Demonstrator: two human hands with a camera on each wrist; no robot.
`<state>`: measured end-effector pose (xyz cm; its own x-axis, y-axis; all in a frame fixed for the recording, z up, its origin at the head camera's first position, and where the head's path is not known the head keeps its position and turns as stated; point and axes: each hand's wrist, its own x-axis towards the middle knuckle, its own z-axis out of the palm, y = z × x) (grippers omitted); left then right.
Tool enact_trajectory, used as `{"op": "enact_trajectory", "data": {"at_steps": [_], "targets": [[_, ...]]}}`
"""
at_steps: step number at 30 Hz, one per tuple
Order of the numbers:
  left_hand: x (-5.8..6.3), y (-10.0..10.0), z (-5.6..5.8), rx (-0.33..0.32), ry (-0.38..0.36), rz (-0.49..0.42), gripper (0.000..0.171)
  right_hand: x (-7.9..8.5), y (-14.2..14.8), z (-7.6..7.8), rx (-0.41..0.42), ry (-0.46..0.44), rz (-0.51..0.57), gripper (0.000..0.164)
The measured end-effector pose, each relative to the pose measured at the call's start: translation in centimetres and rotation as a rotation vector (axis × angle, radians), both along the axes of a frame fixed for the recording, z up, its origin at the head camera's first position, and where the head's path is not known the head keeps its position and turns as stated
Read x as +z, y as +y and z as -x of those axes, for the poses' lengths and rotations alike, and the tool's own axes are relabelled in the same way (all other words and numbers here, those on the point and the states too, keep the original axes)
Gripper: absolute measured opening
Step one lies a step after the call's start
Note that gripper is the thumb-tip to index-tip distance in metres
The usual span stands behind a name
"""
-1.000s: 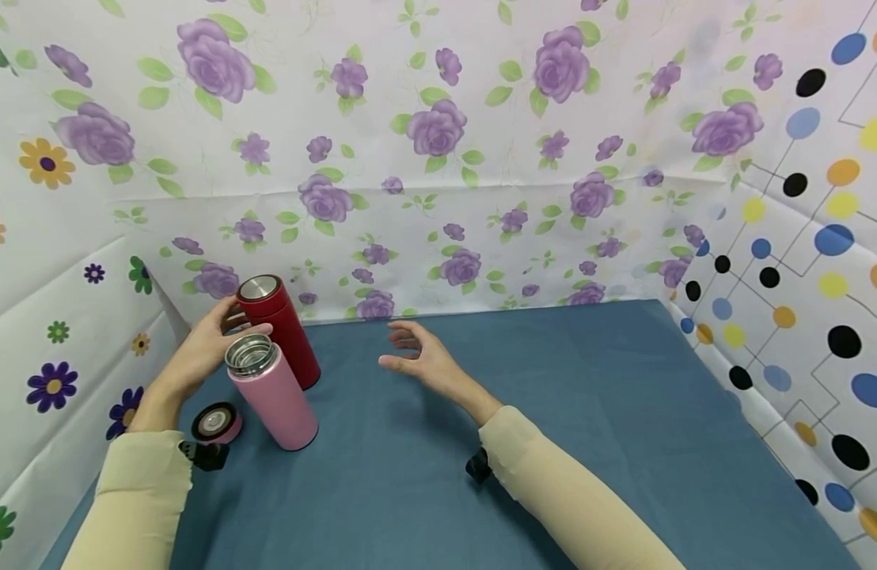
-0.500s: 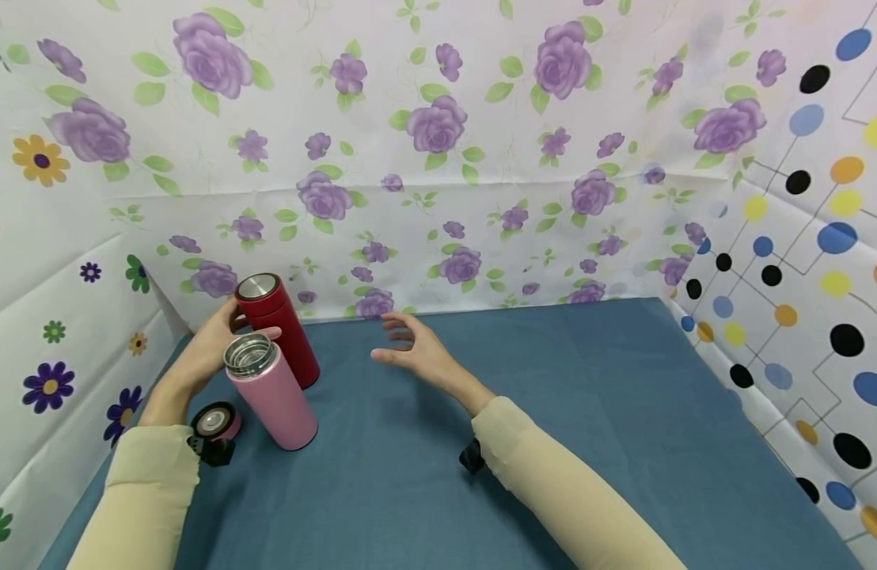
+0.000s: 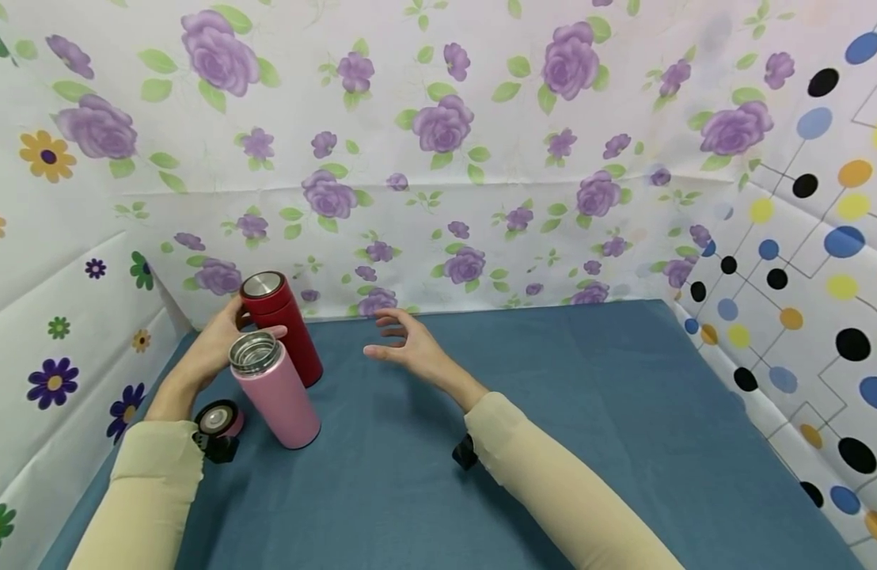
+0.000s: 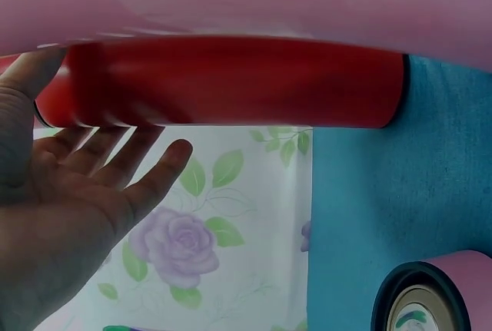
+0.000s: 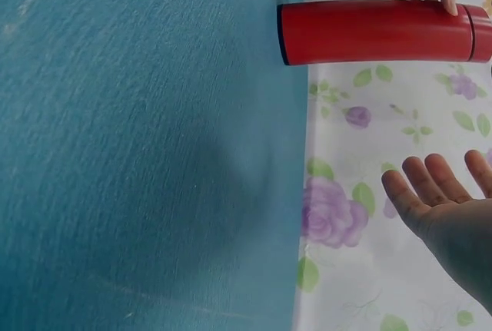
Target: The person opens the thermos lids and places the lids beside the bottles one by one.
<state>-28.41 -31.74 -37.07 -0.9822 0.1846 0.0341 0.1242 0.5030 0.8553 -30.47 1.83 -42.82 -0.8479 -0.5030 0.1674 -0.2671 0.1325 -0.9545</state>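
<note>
My left hand (image 3: 212, 342) is around the upper part of a red thermos flask (image 3: 293, 342), its thumb across the front and several fingers reaching behind. The flask stands upright with its steel-topped lid on. Close in front stands a lidless pink thermos flask (image 3: 280, 402), its steel mouth showing; it fills the top of the left wrist view. By my left wrist lies a pink and black lid (image 3: 220, 419). Right of the flasks my right hand (image 3: 417, 348) hovers over the table, fingers loosely bent and holding nothing; its palm shows in the right wrist view.
A blue cloth (image 3: 552, 412) covers the table. White floral sheets (image 3: 438, 229) rise behind it and on the left, and a sheet with coloured dots (image 3: 802, 293) stands along the right edge. Small black cameras sit at both wrists.
My left hand has moved slightly right, with its thumb further across the red thermos flask. My right hand has drifted a little to the left. The flasks and the lid stay in place.
</note>
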Motion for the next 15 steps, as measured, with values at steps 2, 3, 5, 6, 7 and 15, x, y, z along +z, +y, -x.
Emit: {"op": "enact_trajectory", "data": {"at_steps": [2, 3, 5, 6, 7, 15], "targets": [[-0.05, 0.05, 0.18, 0.000, 0.000, -0.001, 0.097, 0.04, -0.06, -0.03, 0.001, 0.002, 0.003, 0.067], [-0.08, 0.07, 0.27, 0.000, 0.000, -0.002, 0.097, 0.05, -0.10, -0.03, 0.002, 0.004, 0.006, 0.067], [-0.12, 0.09, 0.39, 0.004, 0.003, 0.000, 0.095, 0.04, -0.16, -0.04, 0.001, 0.007, 0.006, 0.067], [-0.14, 0.09, 0.42, 0.006, 0.005, -0.001, 0.095, 0.05, -0.18, -0.07, 0.000, 0.007, 0.007, 0.067], [-0.16, 0.08, 0.43, 0.008, 0.006, -0.001, 0.095, 0.05, -0.20, -0.07, -0.001, 0.008, 0.006, 0.067], [-0.40, -0.38, 0.02, 0.051, 0.018, 0.017, 0.095, 0.11, -0.27, -0.15, 0.011, 0.005, 0.014, 0.067]]}}
